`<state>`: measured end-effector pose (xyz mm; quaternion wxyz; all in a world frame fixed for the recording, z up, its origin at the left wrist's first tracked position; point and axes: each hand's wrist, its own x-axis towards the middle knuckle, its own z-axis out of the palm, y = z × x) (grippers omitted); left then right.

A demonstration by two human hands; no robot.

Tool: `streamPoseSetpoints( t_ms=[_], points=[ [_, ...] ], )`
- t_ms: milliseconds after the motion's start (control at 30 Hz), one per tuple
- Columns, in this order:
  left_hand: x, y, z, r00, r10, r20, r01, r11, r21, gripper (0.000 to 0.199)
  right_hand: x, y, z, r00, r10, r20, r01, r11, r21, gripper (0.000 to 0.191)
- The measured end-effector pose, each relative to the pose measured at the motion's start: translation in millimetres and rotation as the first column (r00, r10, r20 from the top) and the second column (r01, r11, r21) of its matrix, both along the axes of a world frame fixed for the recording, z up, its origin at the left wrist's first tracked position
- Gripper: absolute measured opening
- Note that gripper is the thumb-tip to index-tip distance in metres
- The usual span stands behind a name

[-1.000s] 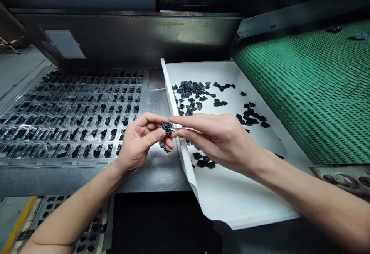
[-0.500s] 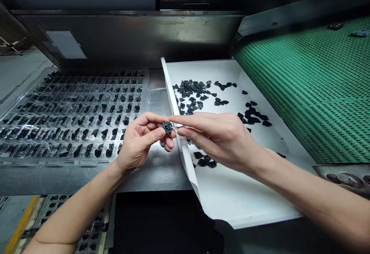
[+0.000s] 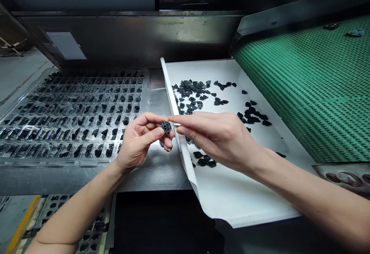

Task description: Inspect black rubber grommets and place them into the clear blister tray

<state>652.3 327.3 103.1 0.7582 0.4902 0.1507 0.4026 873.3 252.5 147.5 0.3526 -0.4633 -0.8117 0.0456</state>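
A small black part (image 3: 166,127) with a round, spoked opening and side lugs is pinched between thumb and forefinger of my left hand (image 3: 141,138). Its openwork side is turned towards me. My right hand (image 3: 219,134) is closed, thumb and forefinger together, on a thin needle-like tool (image 3: 173,126) whose tip is at the part's right edge. Most of the tool is hidden by the fingers. Something dark shows below the left fingers, too covered to make out. Both hands are over the near-vertical white rim between the two work areas.
A clear compartment tray (image 3: 78,163) filled with black parts lies left on a metal table (image 3: 162,177). Right of it, loose black parts (image 3: 190,88) are scattered on a white sheet (image 3: 245,204) with a raised edge. A green mesh belt (image 3: 312,80) slopes down from the right.
The black part has turned a little and shifted slightly left in my left fingers. Both hands stay almost in place, the right one still at the part's edge.
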Motion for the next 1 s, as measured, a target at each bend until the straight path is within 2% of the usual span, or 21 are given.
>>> streamPoseSetpoints(
  t_ms=[533, 700, 867, 933, 1000],
  points=[
    [-2.7, 3.8, -4.6, 0.998, -0.046, 0.051, 0.049, 0.998, -0.041, 0.015, -3.0, -1.7, 3.0, 1.0, -0.029, -0.003, 0.03, 0.999, 0.046, 0.037],
    [-1.7, 1.4, -8.1, 0.988, -0.145, 0.052, 0.147, 0.988, -0.042, 0.016, -5.2, -3.4, 1.2, 0.999, -0.03, -0.035, 0.031, 0.999, 0.012, 0.053],
    [-1.0, -0.7, -11.1, 0.974, -0.225, 0.034, 0.227, 0.972, -0.059, 0.018, -4.8, -1.1, 0.3, 0.996, -0.071, -0.054, 0.072, 0.997, 0.011, 0.042],
    [-2.2, 1.0, -8.9, 0.978, -0.209, 0.016, 0.209, 0.977, -0.043, 0.02, -3.7, 0.2, 1.7, 0.994, -0.093, -0.06, 0.096, 0.994, 0.053, 0.039],
    [-5.4, 7.2, -4.2, 0.993, -0.114, -0.018, 0.115, 0.993, 0.015, 0.022, -2.6, 1.0, 3.1, 0.992, -0.101, -0.069, 0.107, 0.99, 0.087, 0.038]
  ],
)
